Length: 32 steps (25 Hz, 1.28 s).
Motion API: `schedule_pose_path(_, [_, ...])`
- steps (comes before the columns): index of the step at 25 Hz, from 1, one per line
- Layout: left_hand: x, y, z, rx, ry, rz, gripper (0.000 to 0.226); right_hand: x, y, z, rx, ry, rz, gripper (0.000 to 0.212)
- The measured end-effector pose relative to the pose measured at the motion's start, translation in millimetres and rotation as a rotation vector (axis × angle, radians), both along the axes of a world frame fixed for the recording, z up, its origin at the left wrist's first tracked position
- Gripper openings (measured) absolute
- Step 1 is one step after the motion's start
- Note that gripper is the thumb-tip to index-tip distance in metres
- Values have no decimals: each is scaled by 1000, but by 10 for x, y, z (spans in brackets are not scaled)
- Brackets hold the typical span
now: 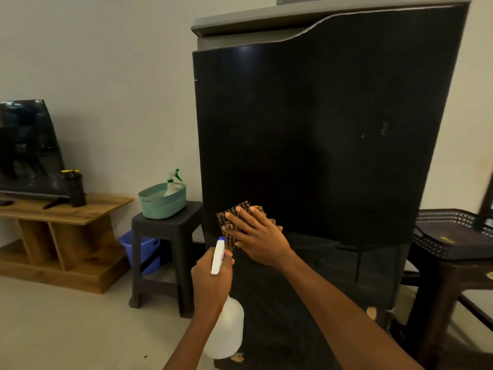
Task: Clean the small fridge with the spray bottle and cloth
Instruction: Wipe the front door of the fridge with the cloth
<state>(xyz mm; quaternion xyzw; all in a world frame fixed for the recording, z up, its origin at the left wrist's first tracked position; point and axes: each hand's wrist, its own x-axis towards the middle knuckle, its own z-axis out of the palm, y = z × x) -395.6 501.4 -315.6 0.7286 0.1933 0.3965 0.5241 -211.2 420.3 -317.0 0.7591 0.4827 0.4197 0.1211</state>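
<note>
Translucent plastic comes nearest: the spray bottle [226,327] hangs low in the left hand [210,284], whose fingers wrap its neck under the white trigger head, nozzle aimed up toward the fridge [320,129]. Just beyond, the right hand [257,236] lies flat with fingers spread and straight, pressing the checked cloth [234,217] against the lower left of the black door. This looks like the wiping step, low on the door, with most of the panel above perhaps yet to be covered. The next move likely calls for sliding the cloth across and upward with steady pressure, spraying ahead of it. Farther left, a stool [165,222] bears a green basket [160,204] holding a second sprayer.
</note>
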Motion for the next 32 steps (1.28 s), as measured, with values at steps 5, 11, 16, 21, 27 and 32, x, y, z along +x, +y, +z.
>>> schedule_pose_path(5, [160, -458, -101, -17, -17, -78, 9, 175, -1019, -220, 174, -19, -54, 60])
schedule_pose_path(11, [378, -985, -234, 4, -26, -187, 10, 277, -1981, -481, 545, 72, -211, 58])
schedule_pose_path(16, [458, -1243, -442, 8, -51, -237, 8, 348, -2338, -812, 965, 334, -366, 63])
schedule_pose_path(21, [406, -1270, -550, -21, -22, -242, 6, 320, -2251, -912, 1350, 539, -350, 69])
schedule_pose_path(27, [448, -1399, -600, 52, 13, -326, 12, 135, -2321, -871, 1559, 607, -200, 49])
schedule_pose_path(32, [575, -1763, -709, 34, 46, -378, 7, -111, -2640, -669, 1808, 844, -83, 42])
